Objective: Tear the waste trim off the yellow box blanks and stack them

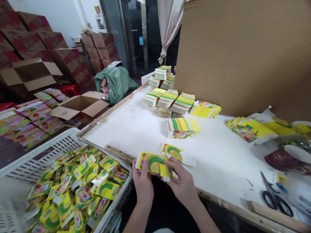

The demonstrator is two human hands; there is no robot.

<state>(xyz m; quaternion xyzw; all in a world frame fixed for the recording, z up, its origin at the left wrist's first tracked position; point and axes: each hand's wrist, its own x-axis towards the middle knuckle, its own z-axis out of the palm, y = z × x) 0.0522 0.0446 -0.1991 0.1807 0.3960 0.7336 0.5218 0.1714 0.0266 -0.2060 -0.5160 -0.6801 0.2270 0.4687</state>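
A small yellow-and-green printed carton (pixel 154 163) is held between both hands over the table's near edge. My left hand (pixel 143 182) grips its left end, thumb on the front face. At the right end, my right hand (pixel 182 179) has its fingers on the yellow end flap, which is folded out. Just behind lies another flat carton (pixel 173 152) with a white flap, on the white table (pixel 133 132). Left of my hands, a white plastic basket (pixel 74 134) holds many similar yellow cartons (pixel 83 193).
Stacks of flat cartons (pixel 182 102) stand farther back on the table, before a big cardboard sheet (pixel 243 58). Black-handled scissors (pixel 276 203) and a dark red cup (pixel 282 157) lie at the right. Open brown boxes (pixel 79 105) and a green sack (pixel 118 82) are on the left.
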